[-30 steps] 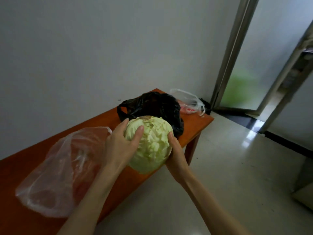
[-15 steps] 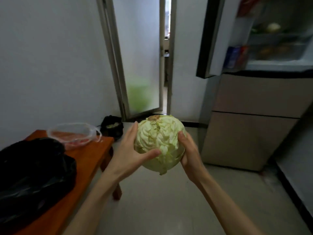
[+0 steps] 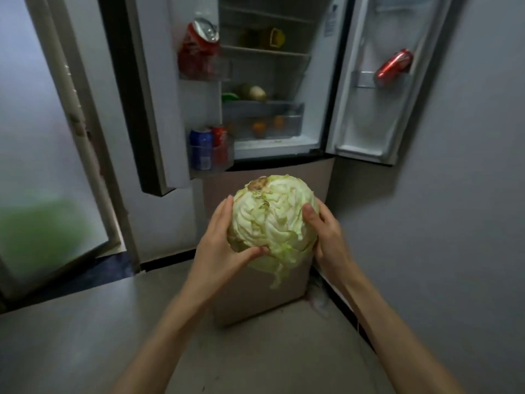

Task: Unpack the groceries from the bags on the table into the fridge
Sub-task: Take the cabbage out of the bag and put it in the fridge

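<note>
You've got the cabbage (image 3: 272, 223) up in both hands, clear of the floor, right in front of the open fridge (image 3: 267, 81). Your left hand (image 3: 221, 245) cups its left flank, fingers spread up the side and thumb hooked under the lower front. Your right hand (image 3: 324, 234) clasps the opposite flank, thumb lying across the pale leaves, fingers wrapped round the back where you can't see them. The brown stem end sits at the top of the head, tipped away from you, and a loose leaf dangles below, between your wrists.

Straight beyond your hands both fridge doors stand wide. Up past your left hand, the left door's pockets carry a crushed red can (image 3: 200, 42) high up and a blue can (image 3: 201, 149) beside a red can (image 3: 220, 145) lower down. Above your right hand, another red can (image 3: 393, 66) lies tilted in the right door's pocket. Between the doors, beyond your fingertips, a shelf holds a pale round vegetable (image 3: 257, 93), and the clear drawer (image 3: 262, 120) beneath shows orange fruit (image 3: 259, 127). Far off to your left, a frosted glass door (image 3: 42, 166) stands ajar.
</note>
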`<act>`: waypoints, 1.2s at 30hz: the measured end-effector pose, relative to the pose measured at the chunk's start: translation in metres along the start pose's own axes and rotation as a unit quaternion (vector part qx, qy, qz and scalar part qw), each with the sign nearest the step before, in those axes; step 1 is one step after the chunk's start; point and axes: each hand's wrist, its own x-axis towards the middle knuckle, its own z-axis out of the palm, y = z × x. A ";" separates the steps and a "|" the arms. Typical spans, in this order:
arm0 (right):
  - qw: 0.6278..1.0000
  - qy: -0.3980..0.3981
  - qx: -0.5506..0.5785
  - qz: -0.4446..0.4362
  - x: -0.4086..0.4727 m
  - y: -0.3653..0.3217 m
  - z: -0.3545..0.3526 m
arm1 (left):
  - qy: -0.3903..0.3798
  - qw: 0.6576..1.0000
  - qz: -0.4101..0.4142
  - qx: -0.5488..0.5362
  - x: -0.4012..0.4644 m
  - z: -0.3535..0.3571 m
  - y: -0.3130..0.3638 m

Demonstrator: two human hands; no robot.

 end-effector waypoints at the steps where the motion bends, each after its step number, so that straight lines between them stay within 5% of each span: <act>1: 1.000 0.008 0.002 -0.005 0.016 -0.003 -0.011 | 0.000 1.000 0.015 0.002 0.021 0.011 0.001; 7: 0.999 0.022 0.004 -0.048 0.121 -0.008 -0.073 | 0.023 0.997 0.068 -0.002 0.138 0.071 0.008; 17: 0.995 -0.067 -0.001 -0.079 0.304 -0.035 -0.166 | 0.083 0.993 0.080 -0.028 0.311 0.154 0.015; 36: 0.988 -0.022 0.030 -0.153 0.648 0.018 -0.148 | 0.094 0.985 0.106 -0.097 0.640 0.171 -0.102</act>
